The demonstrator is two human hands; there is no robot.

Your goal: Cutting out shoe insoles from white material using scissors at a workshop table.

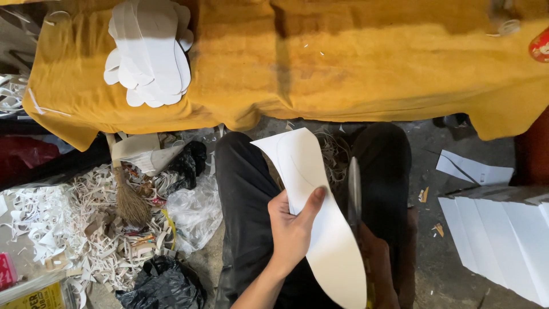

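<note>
- The white sole-shaped sheet [317, 217] is a long, flat piece of white card, rounded at the near end and still squarish at the far end, with a faint curved pencil line across its upper part.
- Its long axis runs from about 11 o'clock (far end, over the lap) to 5 o'clock (rounded end, near the bottom edge); it sits at the picture's centre, above the person's dark trousers [246, 200].
- The left hand [291, 232] is closed on the sheet's left edge, thumb on top and pointing to 1 o'clock, fingers hidden beneath.
- The right hand [377, 263] lies at 3 o'clock of the sheet, mostly hidden behind it, wrapped about a pair of scissors [354, 191] whose blades point to 12 o'clock; the grip looks closed.
- One stack of cut white soles [151, 51] rests at 11 o'clock on the yellow cloth [354, 68].
- At 9 o'clock: one small broom [128, 197] among paper trimmings [63, 223] (a big heap).
- At 3 o'clock: a stack of white boards [497, 240].
</note>
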